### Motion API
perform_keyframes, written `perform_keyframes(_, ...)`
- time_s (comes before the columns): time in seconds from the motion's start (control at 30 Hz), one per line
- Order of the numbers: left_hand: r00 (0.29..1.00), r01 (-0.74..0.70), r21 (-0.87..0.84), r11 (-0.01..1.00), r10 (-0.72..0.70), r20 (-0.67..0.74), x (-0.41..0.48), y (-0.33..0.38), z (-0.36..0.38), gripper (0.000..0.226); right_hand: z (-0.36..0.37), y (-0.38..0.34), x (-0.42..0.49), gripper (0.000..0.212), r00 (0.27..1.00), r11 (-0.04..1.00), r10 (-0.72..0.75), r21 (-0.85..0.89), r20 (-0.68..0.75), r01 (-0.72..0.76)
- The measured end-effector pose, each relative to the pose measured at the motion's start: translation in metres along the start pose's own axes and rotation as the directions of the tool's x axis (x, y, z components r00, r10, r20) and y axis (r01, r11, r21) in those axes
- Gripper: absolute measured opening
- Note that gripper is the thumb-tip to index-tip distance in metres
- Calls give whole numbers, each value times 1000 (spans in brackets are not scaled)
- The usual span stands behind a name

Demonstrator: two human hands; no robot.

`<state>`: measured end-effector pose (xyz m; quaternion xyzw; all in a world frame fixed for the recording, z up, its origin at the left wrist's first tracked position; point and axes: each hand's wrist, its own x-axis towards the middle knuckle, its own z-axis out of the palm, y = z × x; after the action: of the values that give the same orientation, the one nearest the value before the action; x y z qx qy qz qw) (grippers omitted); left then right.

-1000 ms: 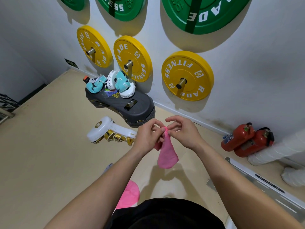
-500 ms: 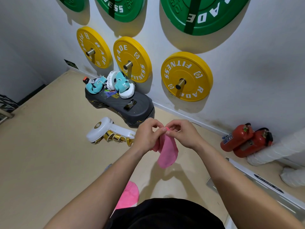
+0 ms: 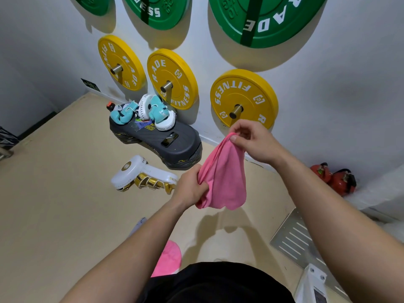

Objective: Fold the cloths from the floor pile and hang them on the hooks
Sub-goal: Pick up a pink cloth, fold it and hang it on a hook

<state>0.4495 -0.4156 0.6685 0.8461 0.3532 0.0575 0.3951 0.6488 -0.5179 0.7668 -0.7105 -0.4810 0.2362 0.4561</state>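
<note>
Cloth (image 3: pixel 225 171), pink and doubled over, is now drawn out between hands that were pinched together a second ago. Its top fold is pinched by the right hand (image 3: pixel 255 143) near a yellow plate's peg (image 3: pixel 235 110), and its lower edge is gripped by the left hand (image 3: pixel 190 186). Hanging is judged close.

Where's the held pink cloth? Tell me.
The pink cloth hangs at head-view centre between the left hand and right hand, below the rightmost yellow plate.
</note>
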Motion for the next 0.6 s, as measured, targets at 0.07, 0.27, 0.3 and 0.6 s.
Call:
perform_keyframes(0.07,1000,6,-50,999,-7,-27,-2,-2,1,25,-7,0,1,18,1000,1000,10,-11,-13,-10)
perform_keyframes(0.27,986,0,-123,992,-21,-164,-5,-6,-1,21,-16,1,1,15,996,998,57,-16,-66,-58)
perform_keyframes(0.3,984,6,-126,992,-28,-177,-5,-6,-2,18,-17,2,2,12,995,997,70,-29,-75,-72)
perform_keyframes(0.6,967,4,-115,993,-33,-251,-3,-15,-9,6,-19,11,6,7,976,976,132,-148,-170,-158)
